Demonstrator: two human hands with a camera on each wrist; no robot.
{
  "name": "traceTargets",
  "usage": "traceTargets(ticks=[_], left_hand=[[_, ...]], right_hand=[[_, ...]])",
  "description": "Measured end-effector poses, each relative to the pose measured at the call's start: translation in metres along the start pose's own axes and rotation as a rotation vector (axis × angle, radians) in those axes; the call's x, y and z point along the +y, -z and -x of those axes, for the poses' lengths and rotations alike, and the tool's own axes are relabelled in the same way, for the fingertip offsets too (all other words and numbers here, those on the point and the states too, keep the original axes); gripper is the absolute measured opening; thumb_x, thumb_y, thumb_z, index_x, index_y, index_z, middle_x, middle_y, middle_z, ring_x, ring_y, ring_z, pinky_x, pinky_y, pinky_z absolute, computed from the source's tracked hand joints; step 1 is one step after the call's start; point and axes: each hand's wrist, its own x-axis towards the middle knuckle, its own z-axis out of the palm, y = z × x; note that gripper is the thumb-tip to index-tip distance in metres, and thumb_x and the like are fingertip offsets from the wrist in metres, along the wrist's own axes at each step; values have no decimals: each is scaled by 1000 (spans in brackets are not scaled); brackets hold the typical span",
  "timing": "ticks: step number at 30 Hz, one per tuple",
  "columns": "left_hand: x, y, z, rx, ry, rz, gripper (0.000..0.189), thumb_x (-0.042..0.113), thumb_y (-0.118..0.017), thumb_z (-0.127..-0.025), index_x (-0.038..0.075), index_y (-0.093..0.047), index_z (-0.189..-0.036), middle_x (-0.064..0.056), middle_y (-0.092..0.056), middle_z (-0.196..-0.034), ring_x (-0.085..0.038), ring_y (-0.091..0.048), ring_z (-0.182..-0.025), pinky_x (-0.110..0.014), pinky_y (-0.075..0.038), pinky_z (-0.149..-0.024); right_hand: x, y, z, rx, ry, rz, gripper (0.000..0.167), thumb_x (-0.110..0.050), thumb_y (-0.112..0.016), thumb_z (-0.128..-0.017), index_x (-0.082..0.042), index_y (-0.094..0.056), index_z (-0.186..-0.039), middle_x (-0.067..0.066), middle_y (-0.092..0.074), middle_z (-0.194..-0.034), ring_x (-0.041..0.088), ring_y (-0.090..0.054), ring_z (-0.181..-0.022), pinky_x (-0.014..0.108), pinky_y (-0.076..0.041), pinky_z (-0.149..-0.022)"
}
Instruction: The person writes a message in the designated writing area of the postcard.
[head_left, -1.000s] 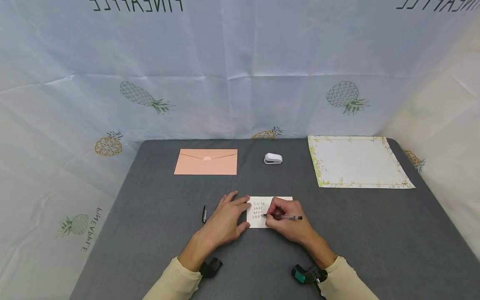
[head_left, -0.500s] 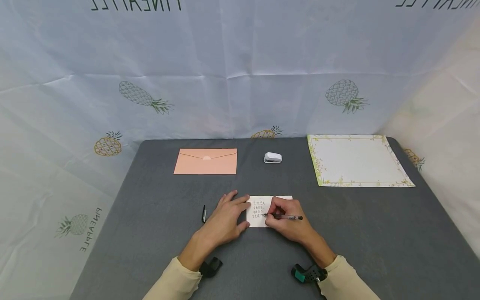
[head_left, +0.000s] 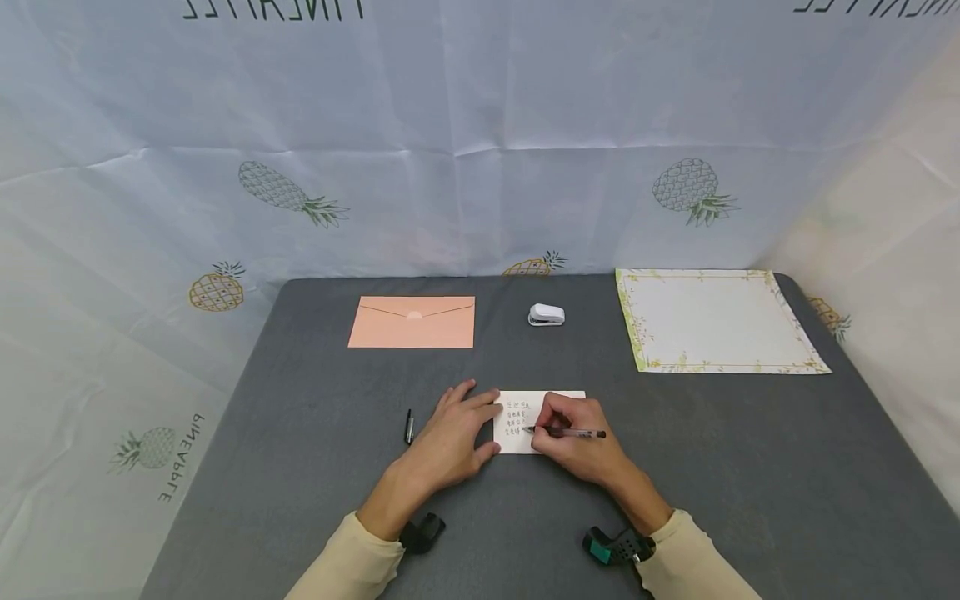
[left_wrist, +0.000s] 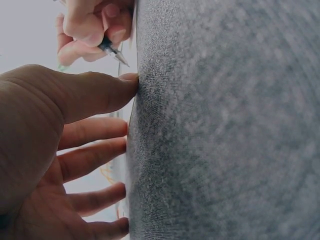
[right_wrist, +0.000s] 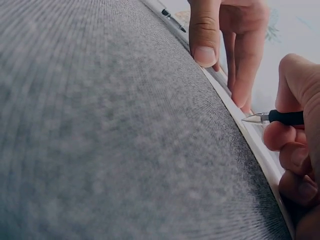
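A small white card [head_left: 516, 421] with several short lines of dark handwriting lies on the table in the head view. My right hand [head_left: 577, 442] pinches a black pen [head_left: 573, 433] over it, and the tip is at the lowest written line. The hand covers the card's right part. Spread and fairly straight, the fingers of my left hand [head_left: 450, 442] touch the card's left edge. In the right wrist view the pen [right_wrist: 286, 117] points at the card, with the left thumb [right_wrist: 205, 35] on its near edge. The left wrist view shows the pen tip [left_wrist: 120, 56] beyond that thumb.
The black pen cap [head_left: 408, 427] lies left of my left hand. Farther back are a peach envelope [head_left: 411, 329], a small white stapler [head_left: 546, 315] and a large sheet with a floral border [head_left: 720, 325]. A pineapple-print cloth [head_left: 480, 200] hangs behind the grey table [head_left: 750, 467].
Both hands, the pen and the card stay almost in place. The head view has shifted very slightly; any new pen stroke is too small to tell.
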Motion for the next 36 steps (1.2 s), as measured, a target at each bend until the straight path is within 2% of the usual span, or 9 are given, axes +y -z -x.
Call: traceTargets(ticks=[7,18,27,36], left_hand=[[0,0,0,5,-4,10,54,22,-91,-92,5,-74,-140,-12,-64,-158,-47,-48,-155,-75,-37,-124],[-1,-1,0,15,-12,14,53,22,-91,-92,4,-74,-139,-12,-64,-157,-47,-48,-155,-75,-37,-123],[-1,0,0,-1,4,8,54,23,-91,-92,6,-74,-141,-11,-63,-158,-46,-47,-156,-74,-36,-125],[-1,-2,0,8,1,21,54,22,-90,-93,4,-73,-141,-12,-63,-158,-47,-46,-156,-74,-36,-125]], right_hand=[[0,0,0,-14,5,-10,30,5,-75,-77,-24,-66,-79,-14,-57,-66,-3,-45,-56,13,-33,-50],[2,-1,1,1,16,-27,29,6,-76,-76,-21,-66,-80,-12,-56,-65,-3,-43,-56,15,-31,-50],[2,0,1,71,0,-10,34,7,-75,-75,-25,-64,-76,-13,-55,-65,0,-44,-57,15,-31,-52],[2,3,1,29,-7,9,33,5,-74,-75,-26,-63,-77,-14,-52,-65,-3,-41,-56,15,-29,-51]])
